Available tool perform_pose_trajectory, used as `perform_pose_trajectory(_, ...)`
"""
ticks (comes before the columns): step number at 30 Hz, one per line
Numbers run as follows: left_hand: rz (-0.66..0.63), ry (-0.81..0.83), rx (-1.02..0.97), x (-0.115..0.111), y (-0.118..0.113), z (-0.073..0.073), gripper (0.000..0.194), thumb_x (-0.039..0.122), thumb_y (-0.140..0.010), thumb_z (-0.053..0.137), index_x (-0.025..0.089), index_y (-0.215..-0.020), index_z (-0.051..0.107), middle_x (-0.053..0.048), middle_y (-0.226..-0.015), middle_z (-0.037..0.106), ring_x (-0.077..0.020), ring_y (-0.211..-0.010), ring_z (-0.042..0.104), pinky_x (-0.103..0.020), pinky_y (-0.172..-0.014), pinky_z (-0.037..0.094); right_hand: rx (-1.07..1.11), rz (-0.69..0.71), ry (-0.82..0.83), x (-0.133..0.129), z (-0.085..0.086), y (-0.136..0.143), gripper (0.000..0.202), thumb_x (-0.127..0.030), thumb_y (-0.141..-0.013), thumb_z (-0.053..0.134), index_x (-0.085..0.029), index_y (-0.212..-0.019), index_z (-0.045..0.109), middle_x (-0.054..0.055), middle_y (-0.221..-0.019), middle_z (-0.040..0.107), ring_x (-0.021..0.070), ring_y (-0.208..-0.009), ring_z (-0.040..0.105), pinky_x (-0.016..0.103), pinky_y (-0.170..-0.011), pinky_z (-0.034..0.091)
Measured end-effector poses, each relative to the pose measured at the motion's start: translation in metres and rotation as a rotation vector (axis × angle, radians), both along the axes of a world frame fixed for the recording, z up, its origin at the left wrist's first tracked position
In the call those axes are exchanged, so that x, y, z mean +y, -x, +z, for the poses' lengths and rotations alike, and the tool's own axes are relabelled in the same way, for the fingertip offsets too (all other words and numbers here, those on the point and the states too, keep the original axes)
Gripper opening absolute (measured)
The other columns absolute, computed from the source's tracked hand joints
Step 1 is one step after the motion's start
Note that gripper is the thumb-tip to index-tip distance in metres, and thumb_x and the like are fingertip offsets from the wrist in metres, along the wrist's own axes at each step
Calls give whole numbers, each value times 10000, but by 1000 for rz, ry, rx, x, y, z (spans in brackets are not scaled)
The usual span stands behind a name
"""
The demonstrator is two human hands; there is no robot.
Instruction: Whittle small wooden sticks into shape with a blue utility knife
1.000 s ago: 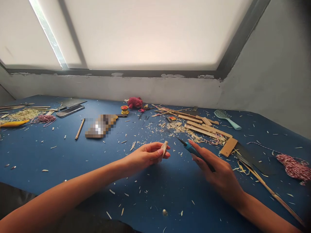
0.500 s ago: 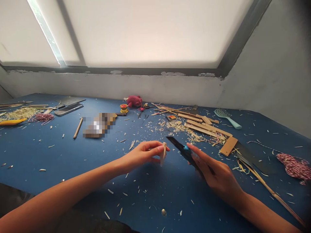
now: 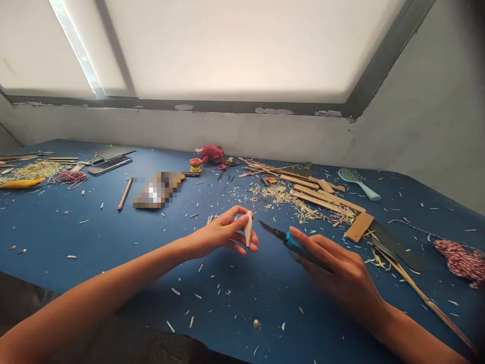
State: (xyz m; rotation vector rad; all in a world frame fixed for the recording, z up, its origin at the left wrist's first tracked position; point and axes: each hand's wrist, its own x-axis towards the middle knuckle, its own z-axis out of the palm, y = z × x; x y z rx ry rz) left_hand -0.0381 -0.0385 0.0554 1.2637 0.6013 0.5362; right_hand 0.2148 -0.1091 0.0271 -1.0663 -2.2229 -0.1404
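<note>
Between the thumb and fingers of my left hand (image 3: 233,230) is a small pale piece of wood (image 3: 248,230), narrow and tapering toward its lower end. My right hand (image 3: 333,265) is wrapped around the blue handle of a knife (image 3: 273,230). The dark blade points left toward the wood, and a small gap separates its tip from the piece. Both hands are above the blue table (image 3: 151,283), which is strewn with thin wood shavings.
Wooden strips (image 3: 326,199) and shavings lie at the back right, near a pale green hairbrush (image 3: 359,183) and red-white cord (image 3: 460,260). Farther left are a phone (image 3: 109,165), a short stick (image 3: 125,193), a yellow-handled tool (image 3: 22,183) and a red plush toy (image 3: 212,153).
My left hand has turned the wood so its broader face shows, and its lower fingers have spread. The knife has rotated in my right hand, showing more blue handle. The view has shifted slightly.
</note>
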Motion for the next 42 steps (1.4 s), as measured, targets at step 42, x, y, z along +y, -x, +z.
perform_pose_trajectory(42,-241,17,104,-28,-14,-3,303,419,-891,425,145,-796,514,12,-642,547,-66,-559,516,-198,-511,313,-249,-58,165,-2,-7,4,239,-439,-912,387,-206,-894,433,-29,-589,577,104,-441,501,220,-436,317)
